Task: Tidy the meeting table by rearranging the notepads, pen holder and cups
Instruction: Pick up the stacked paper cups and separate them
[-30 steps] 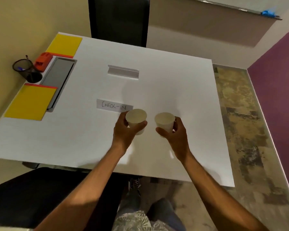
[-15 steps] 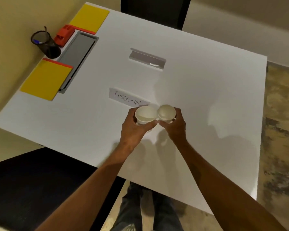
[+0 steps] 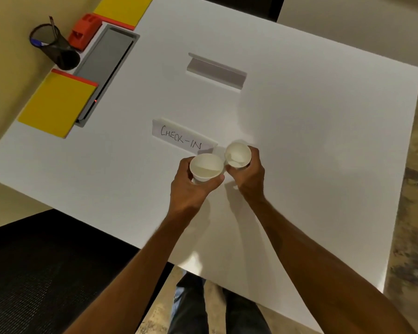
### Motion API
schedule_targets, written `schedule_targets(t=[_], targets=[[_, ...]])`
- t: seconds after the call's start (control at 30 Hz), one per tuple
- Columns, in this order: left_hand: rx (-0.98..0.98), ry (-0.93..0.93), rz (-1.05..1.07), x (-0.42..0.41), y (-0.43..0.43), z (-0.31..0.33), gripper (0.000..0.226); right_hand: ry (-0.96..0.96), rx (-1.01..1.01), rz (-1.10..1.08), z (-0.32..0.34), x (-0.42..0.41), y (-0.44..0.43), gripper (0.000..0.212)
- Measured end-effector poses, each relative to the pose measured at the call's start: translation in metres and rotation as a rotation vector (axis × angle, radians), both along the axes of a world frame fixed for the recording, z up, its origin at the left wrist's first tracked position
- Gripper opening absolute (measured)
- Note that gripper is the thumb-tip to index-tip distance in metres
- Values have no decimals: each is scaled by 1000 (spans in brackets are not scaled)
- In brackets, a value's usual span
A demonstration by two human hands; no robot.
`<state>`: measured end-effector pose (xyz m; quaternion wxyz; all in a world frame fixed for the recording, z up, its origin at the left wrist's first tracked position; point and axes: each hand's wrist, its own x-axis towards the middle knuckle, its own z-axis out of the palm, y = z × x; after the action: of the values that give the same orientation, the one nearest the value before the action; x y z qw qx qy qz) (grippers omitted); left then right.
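- A small white paper cup (image 3: 206, 167) sits in the left grip (image 3: 191, 186), fingers and thumb curled round its wall just under the rim.
- A second white paper cup (image 3: 237, 155) is held the same way in the right grip (image 3: 250, 177), fingers wrapped round its far side.
- Both cups are upright with open mouths up, side by side, their rims meeting near the middle of the white table (image 3: 323, 141); whether their bases touch it cannot be told.
- Just beyond them lies a white card lettered "CHECK-IN" (image 3: 179, 136), and further off a folded grey card (image 3: 216, 73).
- At the table's left edge, a yellow notepad with a red spine (image 3: 58, 104) lies beside a grey hatch (image 3: 104, 68).
- A black mesh pen holder (image 3: 56, 48), a red block (image 3: 83, 31) and another yellow notepad (image 3: 123, 8) follow behind.
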<state>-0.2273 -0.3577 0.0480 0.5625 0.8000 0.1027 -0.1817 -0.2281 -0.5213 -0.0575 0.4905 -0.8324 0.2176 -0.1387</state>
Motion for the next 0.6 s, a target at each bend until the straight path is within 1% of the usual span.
schedule_targets(t=[0.2, 0.33, 0.43, 0.6], targets=[[-17, -20, -10, 2, 1, -2, 65, 14, 3, 7, -6, 2, -2, 73], [-24, -25, -28, 2, 2, 0, 67, 48, 3, 33, -9, 2, -5, 87], [-37, -16, -39, 3, 4, 4, 68, 125, 1, 61, -6, -5, -13, 99], [-132, 3, -77, -1, 13, 22, 63, 102, 45, -75, 34, -33, -27, 93]])
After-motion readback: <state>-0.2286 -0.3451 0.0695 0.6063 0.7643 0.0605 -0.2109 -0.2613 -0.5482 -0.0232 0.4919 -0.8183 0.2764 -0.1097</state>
